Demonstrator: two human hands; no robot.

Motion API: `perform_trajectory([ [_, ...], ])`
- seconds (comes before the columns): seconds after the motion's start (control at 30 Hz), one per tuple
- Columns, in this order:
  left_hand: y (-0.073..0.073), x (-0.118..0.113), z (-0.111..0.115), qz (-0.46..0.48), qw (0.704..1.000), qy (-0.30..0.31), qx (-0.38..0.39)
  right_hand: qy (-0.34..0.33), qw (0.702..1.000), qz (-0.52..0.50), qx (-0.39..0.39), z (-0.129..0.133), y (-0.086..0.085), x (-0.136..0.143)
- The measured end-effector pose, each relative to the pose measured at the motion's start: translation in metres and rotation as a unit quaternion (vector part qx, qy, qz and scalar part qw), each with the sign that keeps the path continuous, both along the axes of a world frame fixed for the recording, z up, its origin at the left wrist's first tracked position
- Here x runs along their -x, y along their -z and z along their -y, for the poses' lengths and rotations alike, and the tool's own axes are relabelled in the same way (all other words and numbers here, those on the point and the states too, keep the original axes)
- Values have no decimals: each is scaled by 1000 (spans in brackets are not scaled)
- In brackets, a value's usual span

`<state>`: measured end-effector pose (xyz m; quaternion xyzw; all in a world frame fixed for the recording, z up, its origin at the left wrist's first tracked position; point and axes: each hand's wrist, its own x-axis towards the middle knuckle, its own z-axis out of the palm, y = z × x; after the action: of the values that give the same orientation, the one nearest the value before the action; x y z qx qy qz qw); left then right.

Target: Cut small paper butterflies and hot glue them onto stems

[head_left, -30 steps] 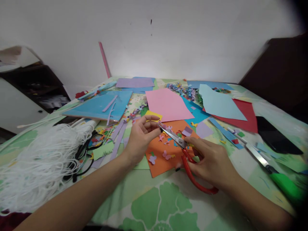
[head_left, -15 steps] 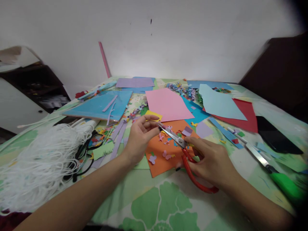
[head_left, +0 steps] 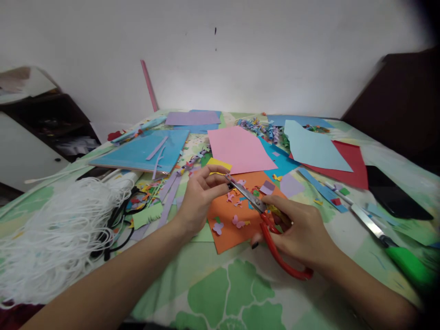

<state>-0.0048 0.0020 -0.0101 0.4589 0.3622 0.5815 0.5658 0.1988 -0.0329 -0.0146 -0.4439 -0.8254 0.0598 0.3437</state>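
My right hand (head_left: 302,229) is wrapped round a pair of red-handled scissors (head_left: 271,243), whose metal blades point up and left. At their tips, my left hand (head_left: 201,197) is closed in a pinch; whatever sits between its fingertips is too small to make out. Below both hands lies an orange sheet (head_left: 228,238) scattered with tiny cut paper shapes, among them a pink butterfly (head_left: 238,222) and a lilac flower shape (head_left: 217,228). Something yellowish shows under my right fingers, mostly hidden. Just beyond my left fingers is a yellow paper piece (head_left: 220,164).
A pink sheet (head_left: 240,149) lies ahead, with pale blue (head_left: 316,146) and red paper (head_left: 359,169) to its right. A black phone (head_left: 395,192) and a green-handled knife (head_left: 405,261) lie at right. White cord (head_left: 62,238) heaps at left, near a blue pad (head_left: 137,151).
The scissors have turned slightly in my right hand, and its dark-nailed finger below the handle shows more. My left hand stays almost in place, still pinching at the blade tips.
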Motion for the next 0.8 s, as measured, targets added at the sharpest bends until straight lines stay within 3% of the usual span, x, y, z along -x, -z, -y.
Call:
perform_trajectory([
  [0.4, -1, -1, 1, 32, 999, 18, 1, -13, 994, -59, 92, 2, 1, 2],
  [0.53, -1, 0, 0, 2, 1000, 7, -11, -2, 989, -69, 131, 2, 2, 1],
  [0.8, -1, 1, 0, -12, 1000, 18, 2, -15, 964, -123, 237, 2, 0, 2],
])
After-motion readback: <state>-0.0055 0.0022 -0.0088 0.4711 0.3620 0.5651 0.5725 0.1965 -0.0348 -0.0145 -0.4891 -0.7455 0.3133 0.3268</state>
